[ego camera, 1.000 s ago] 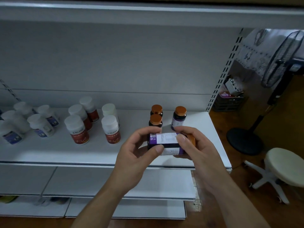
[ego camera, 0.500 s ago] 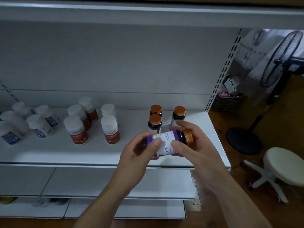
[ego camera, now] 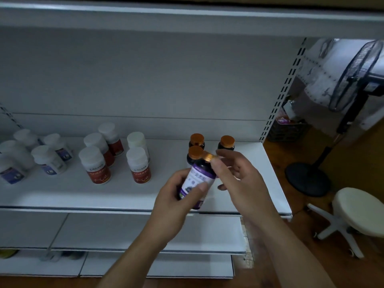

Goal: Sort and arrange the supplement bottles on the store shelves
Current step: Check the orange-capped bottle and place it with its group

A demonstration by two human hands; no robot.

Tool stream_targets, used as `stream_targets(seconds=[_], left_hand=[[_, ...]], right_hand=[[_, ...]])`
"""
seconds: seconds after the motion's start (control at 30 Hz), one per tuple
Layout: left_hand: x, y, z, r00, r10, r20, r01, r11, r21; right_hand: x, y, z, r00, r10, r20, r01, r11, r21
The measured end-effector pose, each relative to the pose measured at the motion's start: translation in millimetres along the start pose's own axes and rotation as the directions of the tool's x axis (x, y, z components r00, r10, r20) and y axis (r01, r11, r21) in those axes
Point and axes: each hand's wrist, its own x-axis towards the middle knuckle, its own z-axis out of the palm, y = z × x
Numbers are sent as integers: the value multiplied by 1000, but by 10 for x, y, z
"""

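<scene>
Turned up from lying sideways between my hands, the dark supplement bottle with the purple-and-white label [ego camera: 197,179] now stands nearly upright at the centre of the frame, its top tipped away from me.

The broad white metal shelf [ego camera: 62,196] runs across the middle of the frame, and the held bottle hangs over its front right part, not yet set down. At centre left stand the white bottles with red labels [ego camera: 97,169]. Further left are the white bottles with blue labels [ego camera: 49,163]. Just behind my bottle stand three dark bottles with copper-coloured caps [ego camera: 195,151], clearly its own kind.

My left hand [ego camera: 172,204] wraps the lower body, thumb laid across the label. My right hand [ego camera: 243,183] pinches the copper-coloured cap [ego camera: 208,156] between thumb and forefinger, the other fingers loose and spread.

To do this well, I would aim for the bare spot right of the front dark bottle — that would square off the group. The front bottle is very close in the picture, so I should move right before lowering, or I may knock it over. I would set the base flat with the label facing me, and let go of the cap last — only once it stands steady.
</scene>
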Motion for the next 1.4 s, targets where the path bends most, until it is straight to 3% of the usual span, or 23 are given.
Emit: stream_targets(seconds=[0.13,0.33,0.53,0.77,0.97,1.4], left_hand=[[30,-144,-65,991,-136,-2,131,959,-253],[89,-286,-146,988,-145,-56,127,960,-248],[193,-430,-202,979,-153,-132,130,977,-167],[388,-536,-238,968,-114,-222,107,993,-42],[703,-643,-224,949,-101,-298,111,994,15],[1244,-649,-231,977,-134,-168,163,972,172]], right_hand=[[212,264,-1,984,31,-174,-32,999,2],[532,688,17,935,69,-347,-85,996,-30],[959,1004,60,959,131,-252,-186,959,-212],[1089,1031,55,976,89,-199,-129,972,-194],[868,986,-5,957,149,-248,-197,963,-182],[380,857,-72,962,159,-221,-181,980,-83]])
